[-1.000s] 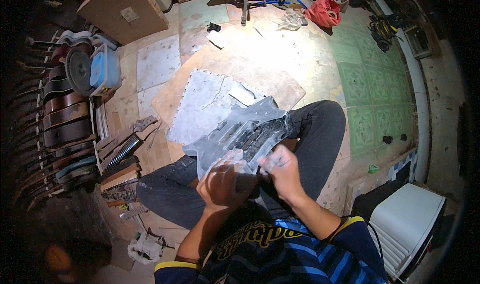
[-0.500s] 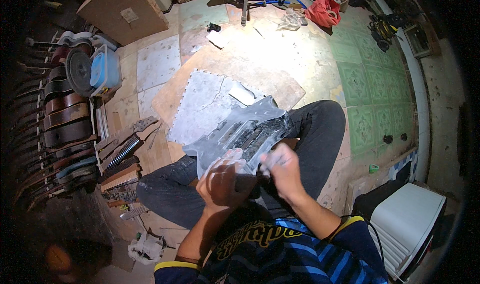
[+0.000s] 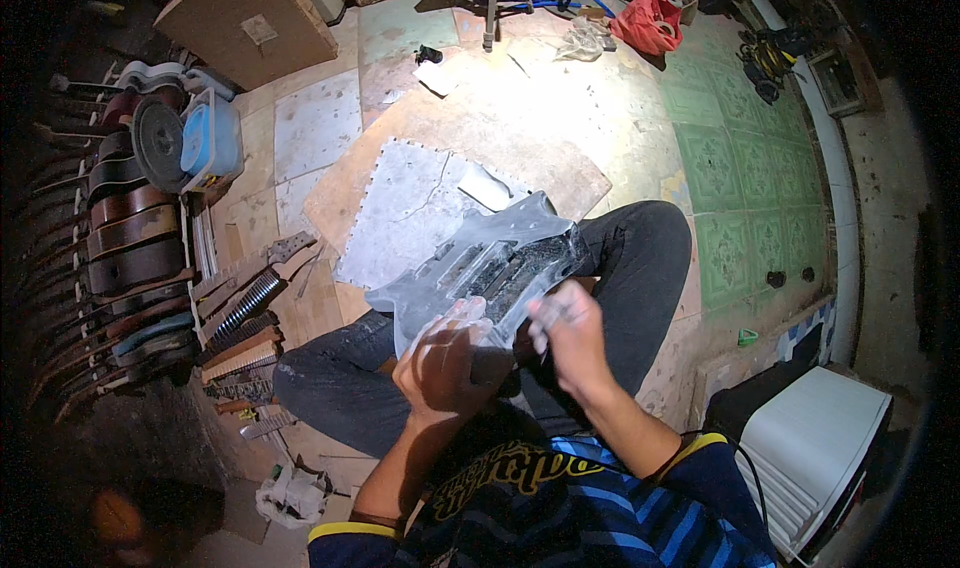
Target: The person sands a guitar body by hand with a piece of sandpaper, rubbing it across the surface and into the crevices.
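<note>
A grey, dust-covered electric guitar body (image 3: pixel 535 225) lies tilted across my lap, its routed slots facing up. My left hand (image 3: pixel 445 358) grips its near edge, whitened fingertips resting on the top face. At the near right edge is my right hand (image 3: pixel 568 333), its dusty fingers curled together and slightly blurred. Whatever those fingers hold, if anything, cannot be made out. Just beyond the body, a white curved piece (image 3: pixel 485 186) rests on a pale foam mat (image 3: pixel 390 203).
Several guitar bodies (image 3: pixel 130 208) stand racked at the left, beside a blue tub (image 3: pixel 210 138). Files and a guitar neck (image 3: pixel 290 248) lie left of my knee. A red bag (image 3: pixel 645 25) sits at the back; a white appliance (image 3: pixel 815 448) stands at the near right.
My right hand has shifted slightly right and away from me along the guitar body's edge. My left hand and the body look unmoved.
</note>
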A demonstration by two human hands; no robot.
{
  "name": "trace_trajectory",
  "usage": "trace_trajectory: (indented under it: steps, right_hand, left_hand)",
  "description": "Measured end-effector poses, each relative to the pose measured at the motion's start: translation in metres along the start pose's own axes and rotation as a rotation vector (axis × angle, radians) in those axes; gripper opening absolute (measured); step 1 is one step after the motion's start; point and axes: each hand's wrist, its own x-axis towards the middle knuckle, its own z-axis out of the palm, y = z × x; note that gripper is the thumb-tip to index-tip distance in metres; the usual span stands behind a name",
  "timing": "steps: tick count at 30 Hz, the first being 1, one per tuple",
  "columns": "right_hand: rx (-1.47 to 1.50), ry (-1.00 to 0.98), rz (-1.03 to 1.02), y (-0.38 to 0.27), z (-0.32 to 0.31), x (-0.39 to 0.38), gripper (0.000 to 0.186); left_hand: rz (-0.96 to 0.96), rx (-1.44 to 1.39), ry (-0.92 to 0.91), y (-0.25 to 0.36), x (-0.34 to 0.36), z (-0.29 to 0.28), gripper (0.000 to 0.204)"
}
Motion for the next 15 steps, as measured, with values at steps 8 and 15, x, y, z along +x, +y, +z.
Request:
trace_trajectory:
  steps: [8, 15]
  right_hand:
    - [0.027, 0.044, 0.025, -0.01, 0.006, 0.007, 0.028]
    - [-0.038, -0.011, -0.122, 0.001, 0.007, 0.001, 0.024]
  left_hand:
    - [-0.018, -0.024, 0.044, -0.002, 0.002, 0.001, 0.042]
    - [-0.03, 0.008, -0.009, -0.004, -0.013, 0.007, 0.046]
